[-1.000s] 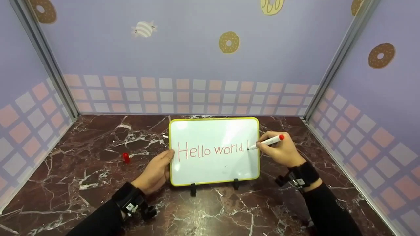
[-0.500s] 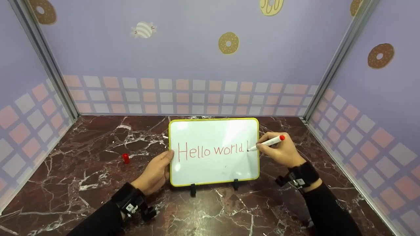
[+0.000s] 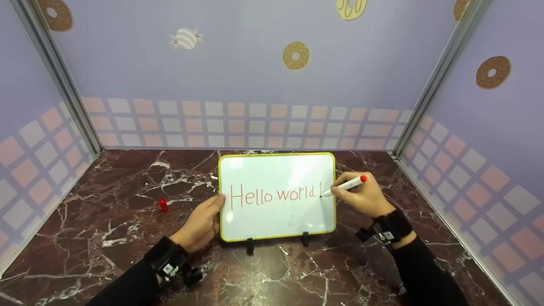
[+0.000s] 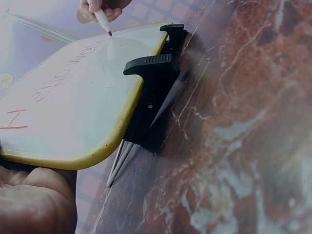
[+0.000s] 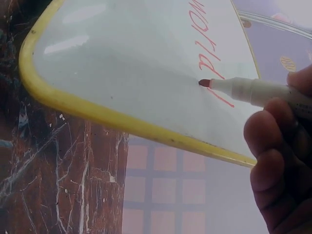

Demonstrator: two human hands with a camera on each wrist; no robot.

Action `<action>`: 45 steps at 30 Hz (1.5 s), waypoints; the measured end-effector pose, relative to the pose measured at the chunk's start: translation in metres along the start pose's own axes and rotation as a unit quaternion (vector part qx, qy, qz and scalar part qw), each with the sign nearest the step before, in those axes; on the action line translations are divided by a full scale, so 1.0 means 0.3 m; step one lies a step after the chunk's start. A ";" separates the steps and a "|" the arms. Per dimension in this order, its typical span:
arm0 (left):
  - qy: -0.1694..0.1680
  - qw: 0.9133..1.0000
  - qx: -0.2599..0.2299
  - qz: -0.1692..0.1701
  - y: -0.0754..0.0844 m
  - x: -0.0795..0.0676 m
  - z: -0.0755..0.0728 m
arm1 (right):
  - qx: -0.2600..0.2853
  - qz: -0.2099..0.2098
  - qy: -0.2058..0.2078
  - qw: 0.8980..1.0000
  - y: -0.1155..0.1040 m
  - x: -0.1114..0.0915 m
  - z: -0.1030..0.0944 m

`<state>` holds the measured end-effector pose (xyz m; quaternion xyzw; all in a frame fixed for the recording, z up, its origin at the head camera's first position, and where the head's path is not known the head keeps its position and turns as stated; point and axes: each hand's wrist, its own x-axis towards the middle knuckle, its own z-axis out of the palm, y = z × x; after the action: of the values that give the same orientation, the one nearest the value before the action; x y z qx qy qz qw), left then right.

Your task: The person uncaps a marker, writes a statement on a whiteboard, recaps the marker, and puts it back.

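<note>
A small whiteboard (image 3: 272, 221) with a yellow frame stands propped on black holders (image 3: 250, 246), with "Hello world" and an upright stroke written in red. My left hand (image 3: 202, 223) holds the board's left edge, thumb over the front rim and the other fingers hidden behind. At the right edge, my right hand (image 3: 366, 197) pinches a white marker (image 3: 350, 183) with a red end. In the right wrist view the uncapped red tip (image 5: 205, 83) of the marker meets the board beside the "d" and the stroke. A red marker cap (image 3: 163, 205) is on the table, left of the board.
The dark marbled tabletop (image 3: 127, 255) is bounded by lilac panels (image 3: 238, 76) at the back and sides, joined by metal posts (image 3: 440, 80). Behind the board, thin metal legs (image 4: 117, 168) reach the table in the left wrist view.
The marker tip has slid slightly down the board, at the lower end of the stroke after "world". My left hand, the board and the cap keep their places.
</note>
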<state>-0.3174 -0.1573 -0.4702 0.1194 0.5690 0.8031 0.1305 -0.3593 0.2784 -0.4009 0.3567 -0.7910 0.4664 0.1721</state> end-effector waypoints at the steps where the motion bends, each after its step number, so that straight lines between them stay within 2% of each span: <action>1: -0.001 1.000 0.000 0.000 0.000 0.000 -0.001 | 0.000 0.001 0.001 1.000 0.000 0.000 0.000; 26: 0.009 1.000 0.001 -0.003 0.003 -0.002 0.000 | 0.025 0.019 0.002 1.000 0.001 0.001 0.003; 36: 0.008 1.000 -0.002 -0.004 0.004 -0.003 -0.001 | 0.080 0.085 0.051 0.992 -0.013 -0.002 0.008; 39: 0.010 1.000 0.003 0.003 0.001 -0.003 -0.003 | 0.102 0.086 0.066 0.989 -0.019 0.002 0.019; 45: 0.035 0.999 0.014 0.013 0.001 0.000 -0.003 | 0.151 0.077 0.095 0.981 -0.019 0.006 0.042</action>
<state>-0.3178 -0.1581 -0.4701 0.1004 0.5827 0.8004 0.0985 -0.3555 0.2651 -0.4027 0.2708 -0.7167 0.6238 0.1548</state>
